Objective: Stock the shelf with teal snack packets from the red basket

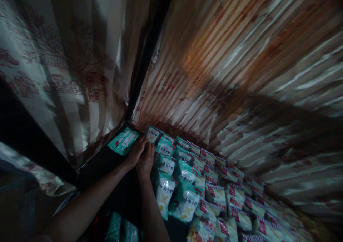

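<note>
A teal-and-white snack pouch with dark Chinese lettering stands at the back corner of a black surface, at the far end of the leftmost row. The left hand and the right hand meet at its near edge, fingers bent and bunched close together; whether they are clamped on the pouch cannot be told.

Just left of the hands, a teal packet lies flat, a pale panel uppermost. To the right, matching teal-and-white pouches stand in two rows, plump and crinkled, their glossy film printed with yellow crossed sticks; their contents are hidden. Beside these come rows of cream bags with red labels and striped top edges, then blurred yellowish packs. More teal packs show low down between the forearms.

Around the corner hang a left sheet, shiny, loosely folded and printed with reddish trees and figures, and a right sheet, tightly rippled and lit orange in places. A straight black post divides them.
</note>
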